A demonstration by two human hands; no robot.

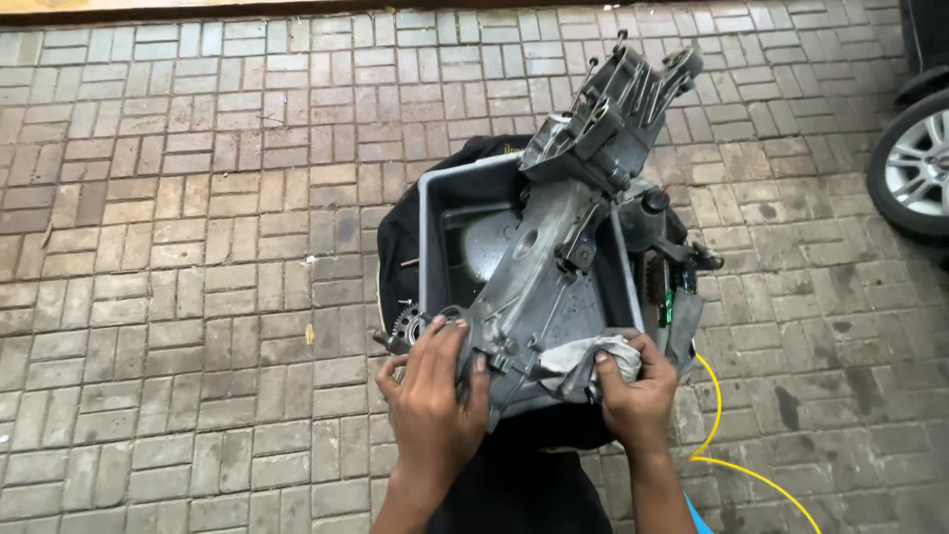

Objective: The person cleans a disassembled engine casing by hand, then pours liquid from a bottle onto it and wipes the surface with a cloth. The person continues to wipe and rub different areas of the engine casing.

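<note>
A long grey metal engine casing (583, 188) lies slanted across a grey plastic tub (427, 237), its far end sticking out past the tub's rim. My left hand (435, 396) grips the near end of the casing, beside a small toothed gear (407, 324). My right hand (638, 391) presses a dirty grey rag (593, 354) against the casing's near right side. Dark liquid sits in the tub's bottom. A black bag (397, 237) lies under the tub.
The ground is grey brick paving. A car wheel (914, 168) stands at the right edge. A yellow hose (736, 460) curls over the bricks at lower right. Small dark parts and tools (672, 272) lie right of the tub.
</note>
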